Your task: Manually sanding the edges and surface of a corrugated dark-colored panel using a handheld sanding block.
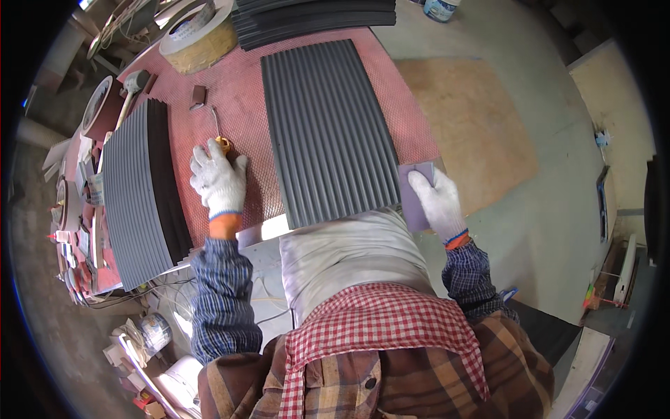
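My left hand, in a white knit glove, is over the red mesh-covered table. Its fingers are spread, and the fingertips lie beside a small yellow-handled tool with a thin metal shaft; the hand partly hides the handle. My gloved right hand pinches a folded purple-grey sheet, which looks like sandpaper, thumb on top, at the table's right front corner. Between the hands lies a dark grey ribbed panel, its ridges running away from me and its near edge close to my apron.
Left of my left hand stands a stack of similar ribbed panels. Behind are a mallet, a small brown block, a large tape roll and more dark panels. A brown board lies on the floor at right.
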A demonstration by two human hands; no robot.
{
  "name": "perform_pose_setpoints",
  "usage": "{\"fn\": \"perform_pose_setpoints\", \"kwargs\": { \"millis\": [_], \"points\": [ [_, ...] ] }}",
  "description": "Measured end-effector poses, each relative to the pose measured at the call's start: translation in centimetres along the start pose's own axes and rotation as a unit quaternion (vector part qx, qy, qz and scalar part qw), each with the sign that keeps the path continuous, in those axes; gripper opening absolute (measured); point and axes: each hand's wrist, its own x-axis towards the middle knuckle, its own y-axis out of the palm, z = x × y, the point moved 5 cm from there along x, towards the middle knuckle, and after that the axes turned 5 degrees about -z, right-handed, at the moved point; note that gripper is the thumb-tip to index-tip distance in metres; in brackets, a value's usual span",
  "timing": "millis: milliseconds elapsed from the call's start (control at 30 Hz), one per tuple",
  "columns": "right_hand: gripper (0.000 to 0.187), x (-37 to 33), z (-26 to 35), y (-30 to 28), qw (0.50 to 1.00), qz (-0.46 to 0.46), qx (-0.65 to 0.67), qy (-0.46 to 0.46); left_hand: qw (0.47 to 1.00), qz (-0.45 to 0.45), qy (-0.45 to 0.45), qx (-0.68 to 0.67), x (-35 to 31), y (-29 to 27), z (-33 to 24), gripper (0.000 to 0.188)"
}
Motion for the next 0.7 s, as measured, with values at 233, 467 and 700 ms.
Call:
{"fn": "perform_pose_setpoints", "kwargs": {
  "millis": [233, 467, 700],
  "points": [
    [0.026, -1.9, 1.5, 2.5, 0.996, 0.051, 0.066, -0.002, 0.695, 0.345, -0.02, -0.63, -12.3, -7.1, -13.6, 0.04],
    [0.024, -2.9, 2.4, 4.1, 0.985, 0.099, 0.139, 0.006, 0.694, 0.351, -0.118, -0.618, -15.2, -5.9, -16.6, 0.034],
    [0.025, -3.3, 3.7, 4.1, 0.982, 0.142, 0.127, -0.006, 0.709, 0.307, -0.105, -0.626, -14.7, -7.7, -16.2, 0.027]
  ]
}}
